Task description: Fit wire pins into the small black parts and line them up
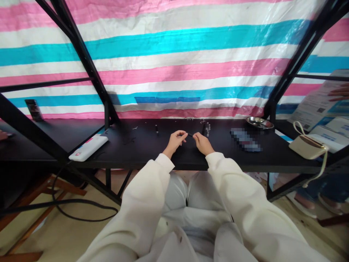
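A thin black rod point(190, 135) bridged the gap between both sets of fingertips. The left hand point(176, 141) pinched it at nine o'clock, thumb against forefinger; the right hand point(202, 143) pinched it at three, fingers curled. On the black table point(141, 151), one small pale-ended cylinder point(156, 128) stood at nine o'clock from the rod, and clustered grey pieces point(208, 128) at two.

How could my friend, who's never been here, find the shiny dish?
Find the middle black table, before the striped sheet. Go to its back right, beside the slanting black post. The shallow metal dish there has a shiny silver rim, unlike the beige wristlet purse nearer the front.
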`<state>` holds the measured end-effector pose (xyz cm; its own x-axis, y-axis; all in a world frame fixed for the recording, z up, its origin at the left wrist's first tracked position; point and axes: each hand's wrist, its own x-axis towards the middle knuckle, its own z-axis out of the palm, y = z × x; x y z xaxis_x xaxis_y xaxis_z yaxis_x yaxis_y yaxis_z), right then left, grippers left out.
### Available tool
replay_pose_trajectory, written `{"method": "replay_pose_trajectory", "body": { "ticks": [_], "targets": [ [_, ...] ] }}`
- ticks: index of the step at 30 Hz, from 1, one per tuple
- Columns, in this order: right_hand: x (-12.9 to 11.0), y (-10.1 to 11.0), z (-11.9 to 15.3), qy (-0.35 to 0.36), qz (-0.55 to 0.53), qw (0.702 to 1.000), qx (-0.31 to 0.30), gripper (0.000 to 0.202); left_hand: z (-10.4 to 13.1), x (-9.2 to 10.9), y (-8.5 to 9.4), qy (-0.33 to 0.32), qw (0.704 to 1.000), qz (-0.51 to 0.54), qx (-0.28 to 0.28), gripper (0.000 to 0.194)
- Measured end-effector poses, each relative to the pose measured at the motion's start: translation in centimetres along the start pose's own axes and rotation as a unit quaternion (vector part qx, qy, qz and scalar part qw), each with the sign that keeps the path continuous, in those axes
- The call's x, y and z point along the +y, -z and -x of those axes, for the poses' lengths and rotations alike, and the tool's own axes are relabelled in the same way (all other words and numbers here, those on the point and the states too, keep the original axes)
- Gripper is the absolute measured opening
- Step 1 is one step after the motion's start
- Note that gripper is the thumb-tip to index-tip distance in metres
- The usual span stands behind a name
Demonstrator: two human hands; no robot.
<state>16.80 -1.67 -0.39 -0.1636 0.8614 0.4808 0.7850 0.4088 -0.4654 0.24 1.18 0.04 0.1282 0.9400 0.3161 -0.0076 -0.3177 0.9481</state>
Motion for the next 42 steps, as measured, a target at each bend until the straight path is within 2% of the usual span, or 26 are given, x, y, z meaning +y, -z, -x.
{"method": "replay_pose_trajectory", "body": {
  "ticks": [3, 6, 9, 12, 16, 19, 22, 25, 27, 31, 35, 39, 42],
  "targets": [
    [0.0, 0.0, 0.0, -0.008, -0.006, 1.000, -0.010, 0.031, 0.0, 0.2, -0.1, 0.017, 1.000, 0.002, -0.003, 0.036],
    [0.0, 0.0, 0.0, 0.013, -0.020, 1.000, -0.006, 0.031, 0.1, 0.2, -0.2, 0.031, 0.999, 0.006, -0.015, 0.038],
    [-0.1, -0.1, 0.0, 0.032, -0.019, 0.999, 0.001, 0.032, 0.2, 0.2, -0.5, 0.034, 0.998, 0.015, -0.058, 0.039],
    [0.0, -0.1, -0.1, 0.023, -0.001, 1.000, -0.001, 0.032, 0.4, 0.4, -1.0, 0.044, 0.995, 0.017, -0.092, 0.039],
    [-0.1, 0.0, -0.1, 0.010, 0.022, 1.000, -0.003, 0.034, 0.7, 1.2, -1.6, 0.054, 0.995, 0.004, -0.080, 0.037],
    [-0.3, 0.1, 0.0, -0.008, 0.051, 0.999, -0.004, 0.037, 0.3, 1.6, -1.4, 0.055, 0.997, -0.026, -0.054, 0.034],
    [-0.5, 0.2, 0.0, -0.018, 0.064, 0.998, -0.006, 0.039, -0.7, 1.4, 0.2, 0.053, 0.995, -0.083, 0.002, 0.026],
    [-0.5, 0.2, 0.0, -0.018, 0.060, 0.998, -0.018, 0.039, -1.9, 1.0, 3.2, 0.066, 0.977, -0.190, 0.071, 0.017],
    [-0.4, 0.1, 0.0, -0.014, 0.060, 0.998, -0.030, 0.038, -2.4, 0.8, 5.4, 0.067, 0.950, -0.285, 0.108, 0.013],
    [-0.1, -0.2, -0.1, 0.005, 0.048, 0.998, -0.028, 0.037, -2.5, 1.3, 9.2, 0.056, 0.877, -0.444, 0.175, 0.012],
    [0.2, -0.5, -0.1, 0.012, 0.036, 0.999, -0.023, 0.036, -2.3, 1.7, 12.1, 0.101, 0.833, -0.512, 0.185, 0.020],
    [0.2, -0.5, -0.1, 0.011, 0.039, 0.999, -0.025, 0.036, -2.7, 1.3, 14.2, 0.129, 0.814, -0.538, 0.175, 0.020],
    [0.1, -0.4, -0.1, 0.005, 0.046, 0.999, -0.026, 0.036, -3.1, 0.8, 15.0, 0.139, 0.809, -0.550, 0.157, 0.019]
  ]
}}
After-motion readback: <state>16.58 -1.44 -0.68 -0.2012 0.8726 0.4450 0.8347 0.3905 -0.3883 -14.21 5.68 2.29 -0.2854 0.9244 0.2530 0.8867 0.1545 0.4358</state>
